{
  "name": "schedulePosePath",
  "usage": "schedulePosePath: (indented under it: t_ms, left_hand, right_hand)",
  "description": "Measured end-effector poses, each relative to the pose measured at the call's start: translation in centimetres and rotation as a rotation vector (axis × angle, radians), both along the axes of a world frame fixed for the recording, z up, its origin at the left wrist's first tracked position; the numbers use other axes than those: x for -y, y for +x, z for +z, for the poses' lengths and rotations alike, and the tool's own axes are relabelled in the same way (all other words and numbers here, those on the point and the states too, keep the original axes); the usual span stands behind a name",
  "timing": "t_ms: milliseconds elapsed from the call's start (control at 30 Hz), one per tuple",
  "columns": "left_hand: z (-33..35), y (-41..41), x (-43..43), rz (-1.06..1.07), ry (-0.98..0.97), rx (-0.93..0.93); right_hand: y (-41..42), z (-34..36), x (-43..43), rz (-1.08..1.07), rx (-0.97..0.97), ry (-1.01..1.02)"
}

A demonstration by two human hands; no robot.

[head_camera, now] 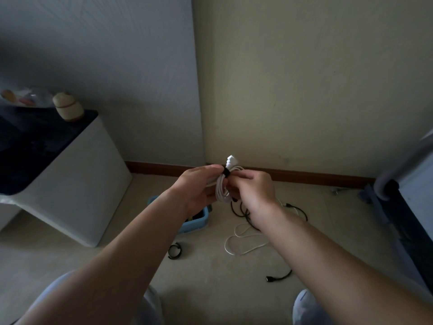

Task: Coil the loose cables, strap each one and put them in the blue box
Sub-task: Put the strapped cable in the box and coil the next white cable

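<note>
Coiled white cable [221, 188] hangs between two bare hands held out in front of the person, raised above the floor. A black strap [226, 171] wraps the top of the coil, and a white plug [230, 160] sticks up just above the strap.

The left hand [199, 186] has its fingers curled round the coiled white cable from the left, fingertips meeting at the strap. The right hand [254, 191] pinches the same coil from the right, its index finger reaching in toward the strap, the other fingers curled. The two hands nearly touch, with only the coil between them.

Below the left hand and wrist, on the floor, sits the blue box [198, 224], largely hidden by the forearm; something dark lies inside, too hidden to identify.

Below the right hand, loose black cables [243, 213] lie tangled on the floor, and a loose white cable [243, 242] loops just nearer the person. Under the right forearm, nearer still, lies a short black cable [280, 276]. Under the left forearm lies a small black loop [174, 250], perhaps a strap; I cannot tell.

Far to the left of the left hand stands a white cabinet [77, 184] with a dark top and a small jar [68, 106] on it.
</note>
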State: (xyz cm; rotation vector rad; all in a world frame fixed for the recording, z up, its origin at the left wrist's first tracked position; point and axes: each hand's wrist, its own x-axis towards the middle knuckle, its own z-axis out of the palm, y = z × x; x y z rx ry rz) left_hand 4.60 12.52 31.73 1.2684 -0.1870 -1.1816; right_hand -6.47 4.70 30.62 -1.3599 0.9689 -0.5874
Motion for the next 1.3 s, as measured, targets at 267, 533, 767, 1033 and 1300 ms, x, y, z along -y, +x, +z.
schedulePosePath:
  t_ms: [267, 533, 767, 1033, 1300]
  left_hand:
    - [-0.1, -0.9, 0.5, 0.106, 0.008, 0.112]
    - [-0.2, -1.5, 0.7, 0.195, 0.025, 0.235]
    - [0.0, -1.8, 0.8, 0.205, 0.062, 0.214]
    - [1.0, -1.0, -0.1, 0.027, 0.068, 0.242]
    - [2.3, 0.0, -0.8, -0.176, 0.157, 0.521]
  right_hand:
    - [0.3, 0.2, 1.4, -0.071, 0.075, 0.338]
    - [0.4, -0.5, 1.7, 0.001, 0.142, 0.305]
    - [0.1, 0.2, 1.6, 0.057, 0.101, 0.247]
    - [-0.7, 1.2, 2.2, 0.152, 0.112, 0.281]
    - [-1.6, 1.6, 2.8, 0.267, 0.109, 0.274]
